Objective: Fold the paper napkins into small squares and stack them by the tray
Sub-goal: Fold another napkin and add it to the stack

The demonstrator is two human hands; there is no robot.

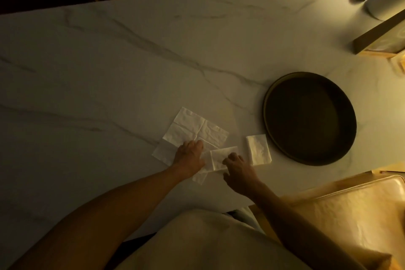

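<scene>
Your marble table (pixel 109 68) fills the view. The round dark tray (pixel 310 118) sits at 3 o'clock from centre. An unfolded napkin (pixel 192 129) lies at 9 o'clock from the tray, overlapping another sheet (pixel 163 151) beneath it. 1 folded square (pixel 258 149) rests just beside the tray's rim. Your left hand (pixel 190 156) presses flat on the napkins, fingers loosely curled. Your right hand (pixel 238 172) pinches a half-folded napkin (pixel 221 156) between them.
</scene>
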